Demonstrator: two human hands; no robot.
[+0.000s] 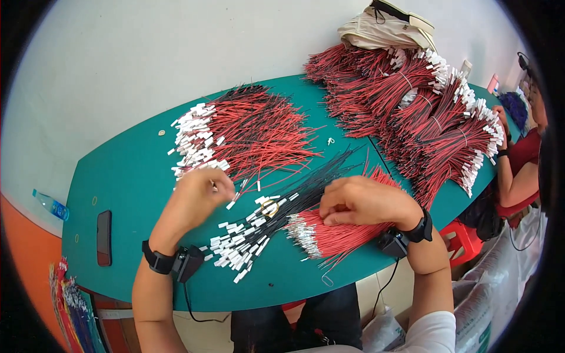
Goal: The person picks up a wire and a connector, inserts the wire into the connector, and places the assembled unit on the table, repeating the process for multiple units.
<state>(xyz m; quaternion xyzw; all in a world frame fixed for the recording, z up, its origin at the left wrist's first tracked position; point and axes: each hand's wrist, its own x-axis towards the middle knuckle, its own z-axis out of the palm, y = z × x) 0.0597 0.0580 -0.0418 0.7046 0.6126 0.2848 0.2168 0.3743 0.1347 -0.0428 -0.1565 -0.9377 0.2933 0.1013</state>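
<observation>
My left hand [203,197] is raised over the table, fingers curled in, beside a pile of red and black wires [259,129] with white connectors [194,138]. Whatever its fingertips hold is hidden. My right hand [366,203] bends down over a bundle of red wires [347,238] with bare metal terminals [303,235] at their left ends. Its thumb and fingers are closed at the wires; the pinch itself is hidden. Between my hands lies a bundle of black wires [312,185] with white connectors [235,247], a yellowish band [269,207] around it.
Large tied bundles of red and black wires [406,112] fill the far right, a beige bag [385,29] behind them. A phone [104,238] and a plastic bottle [52,205] lie left. Another person's arm [512,176] is at the right edge. Cables hang from my wrist devices [188,263].
</observation>
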